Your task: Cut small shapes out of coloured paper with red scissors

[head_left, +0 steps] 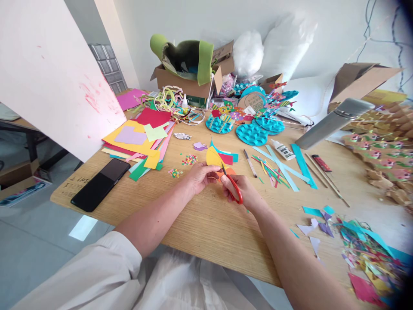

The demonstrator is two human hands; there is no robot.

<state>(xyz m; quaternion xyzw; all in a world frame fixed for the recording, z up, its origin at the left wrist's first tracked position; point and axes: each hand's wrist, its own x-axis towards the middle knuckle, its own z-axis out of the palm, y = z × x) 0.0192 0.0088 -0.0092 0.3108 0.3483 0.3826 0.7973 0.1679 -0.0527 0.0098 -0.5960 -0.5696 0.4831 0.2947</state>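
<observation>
My left hand (202,177) pinches a piece of yellow paper (213,157) by its lower edge, above the middle of the wooden table. My right hand (238,189) is closed round red-handled scissors (239,196), and their dark blades lie against the paper's right side. Behind the yellow paper are blue and red paper pieces (226,159), and an orange piece (228,173) shows partly behind the scissors. To the left lie a purple paper cutout (200,146), a fish-shaped cutout (182,136) and a small heap of coloured paper bits (189,159).
A black phone (100,184) and stacked coloured paper (138,137) lie left. Rightward are a pen (250,163), thin paper strips (271,170), a glue bottle (283,150), a grey flask (334,122) and paper scraps (368,245). Blue decorated discs (251,134) and a cardboard box (180,88) stand behind.
</observation>
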